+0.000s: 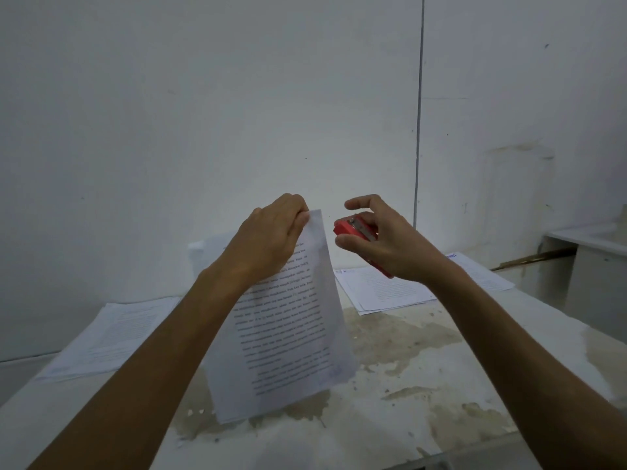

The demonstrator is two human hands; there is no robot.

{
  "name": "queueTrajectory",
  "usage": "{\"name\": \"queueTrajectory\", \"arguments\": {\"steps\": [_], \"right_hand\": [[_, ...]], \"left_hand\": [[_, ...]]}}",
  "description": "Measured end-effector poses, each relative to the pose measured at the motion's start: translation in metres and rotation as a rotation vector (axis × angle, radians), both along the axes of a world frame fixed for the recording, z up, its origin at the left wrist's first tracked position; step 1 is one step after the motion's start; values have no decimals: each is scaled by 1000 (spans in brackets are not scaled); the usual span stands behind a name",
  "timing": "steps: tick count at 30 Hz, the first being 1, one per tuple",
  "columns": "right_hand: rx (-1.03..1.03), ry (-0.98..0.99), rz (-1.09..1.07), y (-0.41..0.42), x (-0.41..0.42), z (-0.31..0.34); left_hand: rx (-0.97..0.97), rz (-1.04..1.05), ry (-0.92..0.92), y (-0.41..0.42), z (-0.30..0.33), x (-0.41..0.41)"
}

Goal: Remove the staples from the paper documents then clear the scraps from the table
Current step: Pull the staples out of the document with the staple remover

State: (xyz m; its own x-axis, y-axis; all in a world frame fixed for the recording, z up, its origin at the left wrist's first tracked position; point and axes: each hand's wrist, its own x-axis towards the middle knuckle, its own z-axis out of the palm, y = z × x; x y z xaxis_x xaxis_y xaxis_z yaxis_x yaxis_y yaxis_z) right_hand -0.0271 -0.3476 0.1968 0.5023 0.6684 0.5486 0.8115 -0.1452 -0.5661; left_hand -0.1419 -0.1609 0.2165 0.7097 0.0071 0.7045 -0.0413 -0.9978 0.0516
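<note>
Tabletop [424, 418]: pale, matt surface, blotched with irregular tan and grey stains and a few small white flecks near the front edge.
Held document [291, 334]: white printed sheets lifted above the tabletop, hanging from the top corner with the bottom edge close to or just touching the surface; justified black paragraphs, too blurred to read; soft curl along the right edge.
Left hand [271, 239]: raised, fingers curled, pinching the document's top corner between thumb and fingertips.
Right hand [376, 239]: raised just right of the document's corner, apart from the paper; thumb and lower fingers wrapped round a red staple remover [353, 228], index finger stretched out loosely above it.
Staple remover look: small red plastic body with a shiny metal strip along the top; its nose points toward the paper; no brand legible.
Left paper stack [112, 334]: white printed sheets lying flat on the tabletop's left side, text faint and unreadable.
Right paper stack [383, 290]: several white printed sheets, slightly fanned, lying flat behind the right wrist; a small coloured mark at the top left corner, not legible.
Far right sheet [481, 273]: another flat page with a blue heading that cannot be read.
Wall [203, 96]: plain, whitish, smooth, with a thin dark vertical line [419, 96] running down it.
White ledge [590, 242]: boxy white unit at far right.
</note>
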Motion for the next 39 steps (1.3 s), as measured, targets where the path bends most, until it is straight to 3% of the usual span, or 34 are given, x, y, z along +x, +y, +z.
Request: {"name": "queueTrajectory", "arguments": {"steps": [10,20,26,39], "right_hand": [[-310,-176,51,-2,-4,35],[-270,-315,88,-4,0,45],[-329,-368,93,-4,-1,63],[-568,-704,68,8,-19,104]], "left_hand": [[35,-1,25,4,-1,-6],[35,-36,-11,3,3,-8],[0,-28,30,1,4,-12],[-10,-39,74,-5,12,-12]]}}
